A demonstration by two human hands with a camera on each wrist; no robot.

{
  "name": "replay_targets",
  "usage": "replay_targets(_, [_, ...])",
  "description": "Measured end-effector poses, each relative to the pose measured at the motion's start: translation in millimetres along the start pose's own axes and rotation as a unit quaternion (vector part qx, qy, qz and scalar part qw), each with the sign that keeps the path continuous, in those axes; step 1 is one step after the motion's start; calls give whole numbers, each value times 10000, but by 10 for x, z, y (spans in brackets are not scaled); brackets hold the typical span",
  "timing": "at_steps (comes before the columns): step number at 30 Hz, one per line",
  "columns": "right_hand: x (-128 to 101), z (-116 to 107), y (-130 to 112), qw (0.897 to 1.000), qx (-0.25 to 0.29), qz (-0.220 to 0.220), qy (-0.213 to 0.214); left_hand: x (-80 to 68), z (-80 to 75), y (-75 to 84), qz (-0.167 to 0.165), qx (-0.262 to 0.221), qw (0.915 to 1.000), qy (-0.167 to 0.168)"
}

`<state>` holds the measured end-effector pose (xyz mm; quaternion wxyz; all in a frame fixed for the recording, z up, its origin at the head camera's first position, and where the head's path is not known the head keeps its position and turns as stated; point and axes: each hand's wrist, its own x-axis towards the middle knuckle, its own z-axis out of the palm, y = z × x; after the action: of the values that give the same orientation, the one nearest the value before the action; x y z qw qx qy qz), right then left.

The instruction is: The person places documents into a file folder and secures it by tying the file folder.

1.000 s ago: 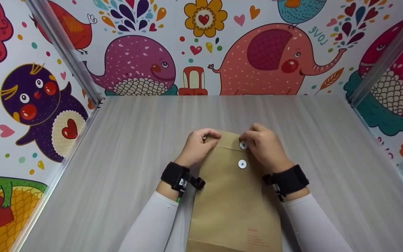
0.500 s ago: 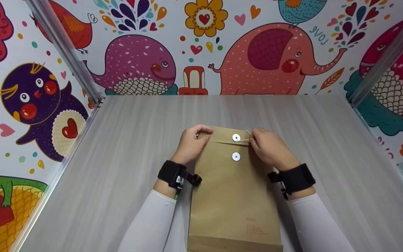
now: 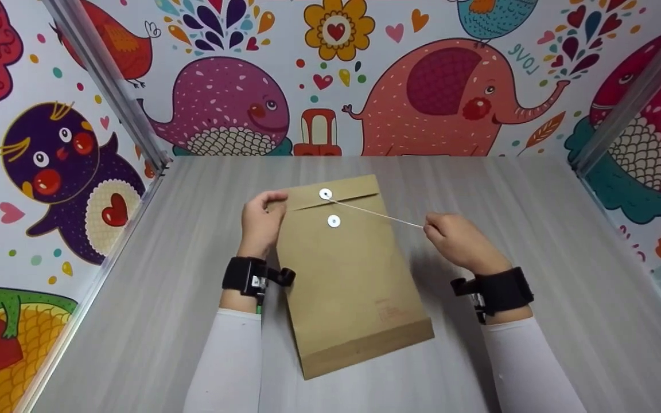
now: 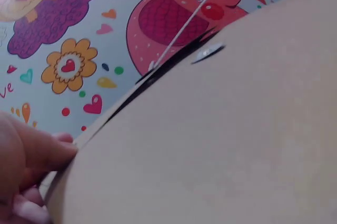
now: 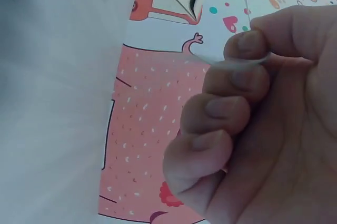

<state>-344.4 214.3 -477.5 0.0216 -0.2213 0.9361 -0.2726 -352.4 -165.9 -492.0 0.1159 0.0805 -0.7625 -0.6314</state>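
A brown kraft paper envelope [image 3: 345, 264] with a folded flap is tilted in front of me in the head view. My left hand [image 3: 263, 223] pinches its upper left edge, thumb on the front face. Two white button discs sit on it: the upper disc [image 3: 325, 194] on the flap, the lower disc [image 3: 334, 221] just beneath. A thin white string [image 3: 379, 214] runs taut from the upper disc to my right hand [image 3: 461, 241], which pinches its end between thumb and curled index finger. In the right wrist view, a loose tail of the string [image 5: 239, 65] crosses the curled fingers.
A pale wood-grain table [image 3: 193, 229] lies under the hands. Printed cartoon panels [image 3: 325, 86] wall in the back and sides, with metal posts [image 3: 107, 80] at the corners. Each wrist wears a black strap [image 3: 502, 292] with a small camera.
The left hand has carried the envelope left and turned it so its lower end swings right. The right hand has moved from the flap to the right, drawing the string out straight.
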Motion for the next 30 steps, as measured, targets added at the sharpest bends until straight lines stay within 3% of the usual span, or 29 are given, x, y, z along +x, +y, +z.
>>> replay_targets(7, [-25, 18, -78, 9977, 575, -62, -363, -11, 17, 0, -87, -142, 9992, 370])
replay_targets(11, [-6, 77, -126, 9974, 574, -210, -387, -37, 104, -32, -170, -155, 9977, 645])
replay_targets(14, [20, 144, -134, 9985, 412, -230, -282, -64, 207, -84, -196, 105, 9972, 718])
replay_targets(18, [37, 242, -113, 9989, 87, 98, -444, -105, 381, -161, -181, 585, 9966, 545])
replay_targets(22, [45, 334, -76, 9959, -375, 392, -725, -137, 486, -214, -131, 1298, 9914, 77])
replay_targets(24, [50, 361, -66, 9941, -542, 484, -807, -151, 484, -220, -68, 1856, 9823, -235])
replay_targets(26, [57, 378, -55, 9926, -658, 523, -873, -157, 451, -212, 27, 2529, 9657, -592])
replay_targets(30, [73, 408, -26, 9921, -721, 536, -878, -166, 338, -182, 268, 3938, 9123, -1093])
